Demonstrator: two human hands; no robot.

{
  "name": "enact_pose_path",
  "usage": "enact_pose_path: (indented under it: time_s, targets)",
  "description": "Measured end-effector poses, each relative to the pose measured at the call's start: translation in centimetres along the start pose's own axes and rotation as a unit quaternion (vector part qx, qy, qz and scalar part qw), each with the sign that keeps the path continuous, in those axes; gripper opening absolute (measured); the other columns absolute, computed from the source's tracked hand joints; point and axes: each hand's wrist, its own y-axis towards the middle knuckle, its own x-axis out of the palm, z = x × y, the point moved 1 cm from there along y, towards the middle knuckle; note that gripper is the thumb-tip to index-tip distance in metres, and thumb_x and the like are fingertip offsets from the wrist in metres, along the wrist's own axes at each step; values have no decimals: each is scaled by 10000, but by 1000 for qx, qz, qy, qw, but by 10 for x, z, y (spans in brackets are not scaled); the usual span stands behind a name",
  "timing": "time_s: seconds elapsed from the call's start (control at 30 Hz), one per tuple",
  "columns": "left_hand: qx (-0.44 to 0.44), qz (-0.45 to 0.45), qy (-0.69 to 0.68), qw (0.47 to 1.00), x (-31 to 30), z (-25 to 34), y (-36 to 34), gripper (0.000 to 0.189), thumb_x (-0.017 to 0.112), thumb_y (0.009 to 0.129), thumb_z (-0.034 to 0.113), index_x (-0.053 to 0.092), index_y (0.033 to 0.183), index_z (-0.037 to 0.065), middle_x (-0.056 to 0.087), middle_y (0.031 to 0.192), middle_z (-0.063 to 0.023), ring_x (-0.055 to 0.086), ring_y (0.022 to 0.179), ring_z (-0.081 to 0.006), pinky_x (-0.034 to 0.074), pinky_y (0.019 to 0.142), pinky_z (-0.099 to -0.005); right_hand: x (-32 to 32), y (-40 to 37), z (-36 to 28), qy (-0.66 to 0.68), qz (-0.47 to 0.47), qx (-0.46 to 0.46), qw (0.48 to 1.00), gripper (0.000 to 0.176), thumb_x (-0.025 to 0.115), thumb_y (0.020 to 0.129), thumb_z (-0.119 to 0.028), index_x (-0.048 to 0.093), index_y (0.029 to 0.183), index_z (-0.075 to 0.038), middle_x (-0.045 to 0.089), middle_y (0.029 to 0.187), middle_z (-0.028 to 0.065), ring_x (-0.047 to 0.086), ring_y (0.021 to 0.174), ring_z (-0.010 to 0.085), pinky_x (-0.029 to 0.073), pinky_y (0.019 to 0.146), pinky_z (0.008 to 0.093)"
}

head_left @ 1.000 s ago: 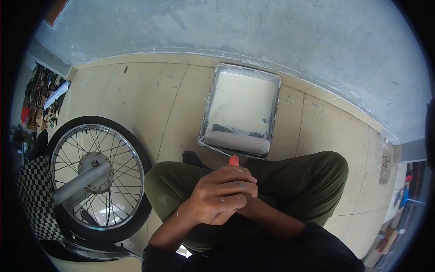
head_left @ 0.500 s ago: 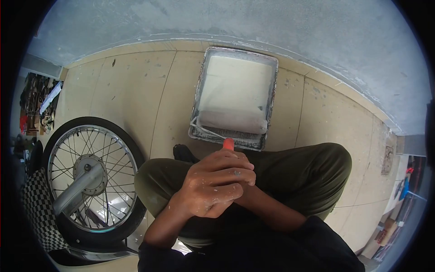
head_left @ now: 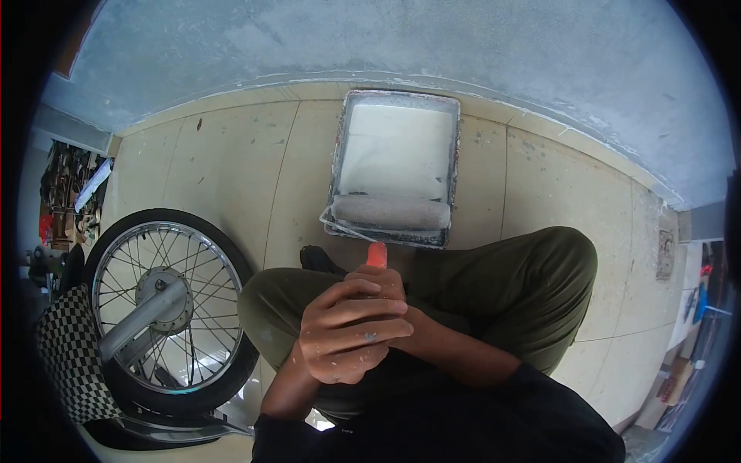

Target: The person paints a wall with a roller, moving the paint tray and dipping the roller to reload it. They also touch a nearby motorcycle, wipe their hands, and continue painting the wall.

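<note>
The left hand [head_left: 351, 328] sits at the centre of the head view, closed in a fist around the roller handle [head_left: 377, 255]; only the handle's orange-red end shows, just past the knuckles at 12 o'clock. The right hand [head_left: 417, 324] lies under the left hand's fingers and is mostly covered, so whether it grips cannot be told; its forearm runs off toward 4 o'clock. Both hands rest above the knees of the olive trousers [head_left: 525, 285], with a dark shoe [head_left: 316, 258] just beside the left knee at 11 o'clock. Further out at 12 o'clock, the roller sleeve [head_left: 390, 211] lies across the near end of the paint tray [head_left: 337, 166], touching its ribbed slope. The far part of the tray holds white paint. The tray stands on the tiled floor [head_left: 224, 162], its far end close to the base of the grey wall [head_left: 386, 38]. At 9 o'clock from the hands, a spoked wheel [head_left: 231, 255] stands upright on the floor, with a checkered cloth [head_left: 69, 355] just beyond it at the left edge.
</note>
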Motion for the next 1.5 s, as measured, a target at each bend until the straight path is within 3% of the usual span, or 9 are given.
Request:
enact_pose_path:
  time_s: [0.63, 0.83, 0.97, 1.03, 1.1, 1.17, 1.3, 1.37, 1.5]
  targets:
    - [-90, -19, -48, 995, 0, -12, -5, 90, 612, 554, 115, 540, 563, 63, 735, 862, -111, 706, 922, -287, 547, 853, -430, -8, 4, 10, -6, 57, 73, 996, 249, 758, 666, -300, 573, 631, -138, 587, 631, 22, 610, 610, 238, 424, 556, 370]
    - [-6, 0, -19, 1000, -7, -5, -8, 52, 616, 679, 90, 595, 694, 45, 731, 923, -155, 692, 901, -297, 525, 863, -462, -17, 39, -13, -54, 47, -86, 994, 219, 772, 634, -244, 592, 679, -129, 581, 637, 15, 594, 574, 218, 410, 521, 344]
    - [-14, 291, -11, 956, -22, 21, -9, 163, 492, 962, 187, 565, 954, 42, 648, 950, -130, 620, 867, -207, 483, 838, -389, -27, 61, -63, -89, -17, -204, 975, 229, 780, 602, -184, 604, 723, -101, 568, 648, 15, 561, 536, 212, 400, 499, 317]
    - [-330, 274, -113, 896, -38, 24, -19, 226, 504, 973, 262, 541, 926, 45, 574, 862, -65, 550, 799, -163, 447, 770, -320, -21, 68, -93, -93, -34, -263, 960, 259, 785, 567, -164, 600, 730, -87, 562, 668, 27, 551, 552, 218, 413, 518, 331]
    - [-407, 169, -181, 879, -44, 29, -15, 335, 485, 1005, 346, 576, 977, 25, 596, 899, -50, 568, 826, -132, 454, 752, -272, -19, 85, -115, -84, -37, -321, 943, 271, 784, 545, -158, 593, 721, -79, 585, 711, 41, 574, 600, 234, 447, 571, 336]
    - [-543, 193, -356, 736, -43, 57, 2, 416, 468, 1031, 399, 625, 1064, 15, 665, 984, -72, 635, 908, -135, 522, 794, -294, -18, 104, -133, -62, -67, -361, 928, 260, 777, 541, -152, 595, 711, -78, 603, 722, 51, 599, 620, 234, 467, 587, 340]
    - [-525, 117, -465, 703, -64, 90, 48, 429, 473, 1042, 400, 645, 1125, 16, 695, 1064, -76, 671, 957, -136, 563, 820, -301, -18, 122, -167, -76, -116, -402, 905, 249, 771, 542, -136, 596, 709, -75, 616, 730, 58, 617, 646, 250, 483, 597, 368]
    - [-469, 115, -478, 733, -69, 69, 50, 170, 544, 1019, 207, 614, 1013, 53, 643, 907, -25, 633, 830, -81, 541, 721, -284, -23, 133, -188, -109, -69, -376, 918, 136, 688, 652, 24, 587, 722, -35, 520, 628, 42, 542, 556, 270, 453, 529, 351]
    - [-447, 73, -395, 799, -76, 47, 57, 239, 559, 1014, 256, 613, 1044, 25, 654, 950, -65, 661, 794, -120, 576, 661, -260, -33, 124, -203, -266, -52, -265, 926, 260, 837, 718, -176, 650, 835, -38, 591, 1022, 131, 561, 1009, 374, 481, 830, 484]
